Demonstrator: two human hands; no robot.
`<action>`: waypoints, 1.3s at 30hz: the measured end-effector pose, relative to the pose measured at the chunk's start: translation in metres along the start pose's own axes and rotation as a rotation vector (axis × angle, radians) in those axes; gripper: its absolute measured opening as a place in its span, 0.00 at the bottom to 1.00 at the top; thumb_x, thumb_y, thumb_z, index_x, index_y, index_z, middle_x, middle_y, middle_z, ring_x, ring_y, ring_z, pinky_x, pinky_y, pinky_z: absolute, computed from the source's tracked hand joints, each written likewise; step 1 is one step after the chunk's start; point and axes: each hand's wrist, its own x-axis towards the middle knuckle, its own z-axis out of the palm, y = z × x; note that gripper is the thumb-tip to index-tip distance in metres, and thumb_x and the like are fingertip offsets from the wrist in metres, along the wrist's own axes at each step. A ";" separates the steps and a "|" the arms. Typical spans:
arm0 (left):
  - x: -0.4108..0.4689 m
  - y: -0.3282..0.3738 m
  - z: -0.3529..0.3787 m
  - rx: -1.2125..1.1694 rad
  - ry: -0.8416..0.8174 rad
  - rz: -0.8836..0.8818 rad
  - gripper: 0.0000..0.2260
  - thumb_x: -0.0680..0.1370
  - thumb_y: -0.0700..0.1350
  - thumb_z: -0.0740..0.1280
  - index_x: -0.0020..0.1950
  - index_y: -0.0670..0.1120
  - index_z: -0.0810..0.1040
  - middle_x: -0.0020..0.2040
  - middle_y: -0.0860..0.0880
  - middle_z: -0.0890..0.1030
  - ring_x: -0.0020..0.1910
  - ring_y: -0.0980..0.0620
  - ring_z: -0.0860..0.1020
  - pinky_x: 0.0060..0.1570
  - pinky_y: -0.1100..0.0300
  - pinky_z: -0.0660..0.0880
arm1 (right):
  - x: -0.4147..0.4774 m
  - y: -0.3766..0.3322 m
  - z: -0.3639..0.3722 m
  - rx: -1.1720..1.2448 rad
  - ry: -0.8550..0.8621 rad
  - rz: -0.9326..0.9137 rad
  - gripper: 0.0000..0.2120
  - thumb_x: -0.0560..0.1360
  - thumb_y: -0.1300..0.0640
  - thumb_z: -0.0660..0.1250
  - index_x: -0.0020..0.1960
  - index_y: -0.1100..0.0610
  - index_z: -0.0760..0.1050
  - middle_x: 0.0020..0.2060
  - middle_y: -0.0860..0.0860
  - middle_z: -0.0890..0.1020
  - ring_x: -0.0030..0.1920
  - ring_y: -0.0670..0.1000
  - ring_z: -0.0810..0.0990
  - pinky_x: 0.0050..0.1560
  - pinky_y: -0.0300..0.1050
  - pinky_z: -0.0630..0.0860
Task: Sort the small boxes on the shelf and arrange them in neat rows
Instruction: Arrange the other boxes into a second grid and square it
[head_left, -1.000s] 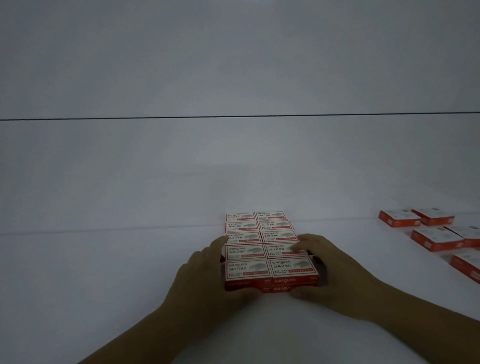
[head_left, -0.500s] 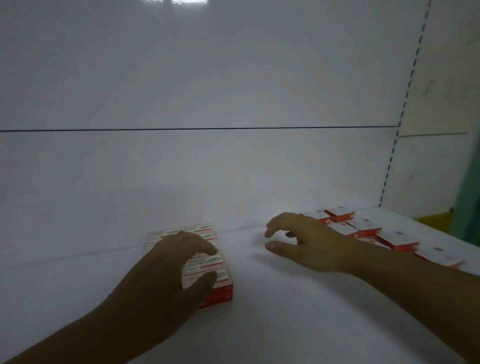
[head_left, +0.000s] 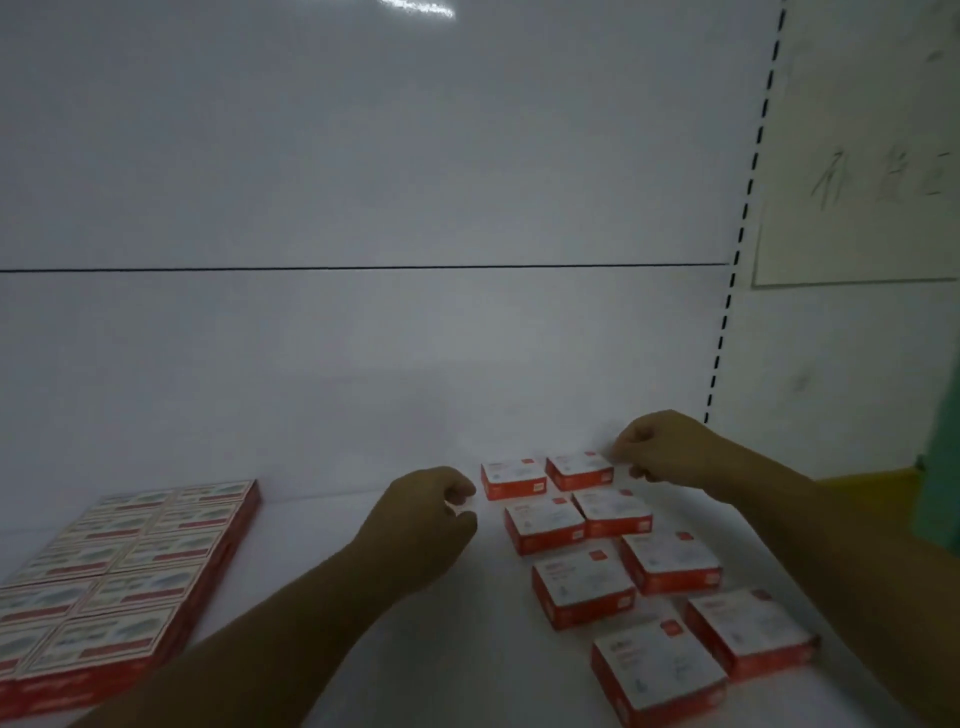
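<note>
Several small red-and-white boxes lie in two loose columns on the white shelf (head_left: 363, 649) at the right, the farthest pair being one box (head_left: 511, 475) and another box (head_left: 579, 467). My right hand (head_left: 657, 449) hovers at the far right corner of that second box, fingers curled, touching or nearly touching it. My left hand (head_left: 421, 519) sits just left of the loose boxes, fingers curled, holding nothing. A tight block of boxes (head_left: 119, 571) in two neat columns lies at the far left.
The shelf's white back panel (head_left: 363, 338) rises right behind the boxes. A slotted upright (head_left: 727, 312) marks the shelf's right end, with a wall and a yellow edge (head_left: 872, 475) beyond it.
The view has swung right, so the neat block now sits far left. Both hands left that block and moved to the loose boxes; the right hand reached the farthest one.
</note>
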 end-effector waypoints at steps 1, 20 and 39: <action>0.010 -0.002 0.008 -0.008 0.003 -0.028 0.14 0.75 0.44 0.65 0.61 0.49 0.74 0.57 0.52 0.77 0.47 0.57 0.73 0.49 0.66 0.68 | 0.008 0.003 0.004 0.002 -0.039 0.024 0.07 0.73 0.54 0.69 0.41 0.58 0.79 0.41 0.56 0.82 0.42 0.53 0.80 0.44 0.45 0.77; 0.040 -0.040 0.010 0.309 0.175 -0.121 0.10 0.71 0.57 0.68 0.43 0.52 0.75 0.43 0.52 0.79 0.39 0.54 0.73 0.40 0.62 0.72 | 0.042 -0.057 0.065 -0.450 -0.212 -0.191 0.17 0.66 0.48 0.74 0.48 0.59 0.80 0.44 0.52 0.83 0.42 0.49 0.82 0.48 0.45 0.80; 0.034 -0.071 0.003 0.109 0.289 -0.162 0.09 0.69 0.54 0.70 0.43 0.54 0.72 0.41 0.54 0.77 0.40 0.54 0.74 0.35 0.61 0.70 | 0.041 -0.067 0.091 -0.562 -0.094 -0.303 0.20 0.68 0.43 0.72 0.54 0.54 0.76 0.49 0.49 0.78 0.44 0.48 0.75 0.43 0.40 0.72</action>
